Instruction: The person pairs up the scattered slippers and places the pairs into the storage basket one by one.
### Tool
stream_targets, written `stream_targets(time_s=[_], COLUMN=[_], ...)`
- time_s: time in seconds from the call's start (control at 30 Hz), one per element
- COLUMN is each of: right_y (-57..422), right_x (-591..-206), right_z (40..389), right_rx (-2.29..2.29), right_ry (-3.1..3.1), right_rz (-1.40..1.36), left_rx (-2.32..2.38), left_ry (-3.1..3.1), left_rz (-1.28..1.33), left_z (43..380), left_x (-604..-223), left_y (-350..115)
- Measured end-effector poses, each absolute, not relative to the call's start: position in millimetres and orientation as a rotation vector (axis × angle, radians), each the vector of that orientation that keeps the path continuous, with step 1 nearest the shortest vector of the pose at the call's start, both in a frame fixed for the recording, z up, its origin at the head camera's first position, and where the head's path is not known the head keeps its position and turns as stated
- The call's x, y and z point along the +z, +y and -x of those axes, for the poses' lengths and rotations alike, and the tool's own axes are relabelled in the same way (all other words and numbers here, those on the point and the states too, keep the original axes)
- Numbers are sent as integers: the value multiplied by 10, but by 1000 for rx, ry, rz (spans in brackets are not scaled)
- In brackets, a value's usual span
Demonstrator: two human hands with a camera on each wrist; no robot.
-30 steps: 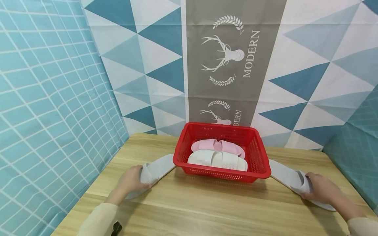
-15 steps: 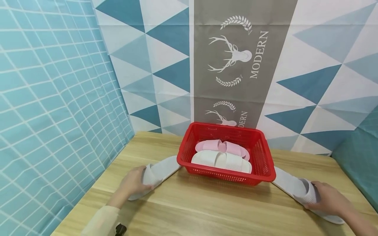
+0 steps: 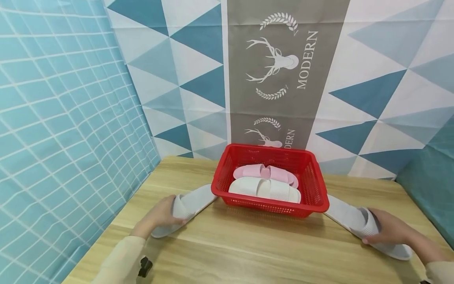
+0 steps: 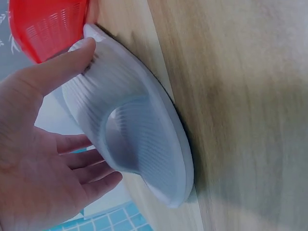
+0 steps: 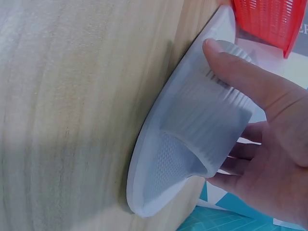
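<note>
My left hand (image 3: pixel 164 215) grips a light grey slide slipper (image 3: pixel 198 200) lying at a slant on the wooden table, left of a red basket (image 3: pixel 273 207). In the left wrist view its thumb lies on the ribbed strap (image 4: pixel 103 77), with the fingers at the strap's other side. Mirroring it, my right hand (image 3: pixel 386 227) holds a matching grey slipper (image 3: pixel 345 213) right of the basket; the right wrist view has the thumb and fingers across that strap (image 5: pixel 207 110). Both slippers' far ends reach the basket, partly hidden behind it.
Inside the basket, pink slippers (image 3: pixel 252 170) lie behind white slippers (image 3: pixel 280 189). The wooden table (image 3: pixel 248 244) meets a patterned cloth wall (image 3: pixel 198 90) at the back, a blue grid cloth (image 3: pixel 71 138) at left and a teal cloth (image 3: pixel 432 189) at right.
The head view has shifted slightly. Both hands stay on the same slippers, which keep nearly the same places beside the basket.
</note>
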State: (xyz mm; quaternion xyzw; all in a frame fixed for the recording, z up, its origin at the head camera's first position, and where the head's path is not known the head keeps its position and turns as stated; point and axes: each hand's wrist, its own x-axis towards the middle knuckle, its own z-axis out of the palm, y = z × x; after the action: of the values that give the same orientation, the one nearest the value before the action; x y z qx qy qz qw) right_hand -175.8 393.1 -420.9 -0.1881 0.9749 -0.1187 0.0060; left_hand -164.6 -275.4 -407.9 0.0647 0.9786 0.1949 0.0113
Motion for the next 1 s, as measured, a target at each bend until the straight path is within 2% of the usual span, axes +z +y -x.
stream_targets(time_s=[1.0], right_y=[3846], right_x=[-4316], right_z=[1714], right_rx=[-425], right_ry=[3144], right_rz=[527], left_rx=[627], left_ry=[3000], left_rz=[-177], left_z=[1727], left_x=[-4097], left_y=[-2697])
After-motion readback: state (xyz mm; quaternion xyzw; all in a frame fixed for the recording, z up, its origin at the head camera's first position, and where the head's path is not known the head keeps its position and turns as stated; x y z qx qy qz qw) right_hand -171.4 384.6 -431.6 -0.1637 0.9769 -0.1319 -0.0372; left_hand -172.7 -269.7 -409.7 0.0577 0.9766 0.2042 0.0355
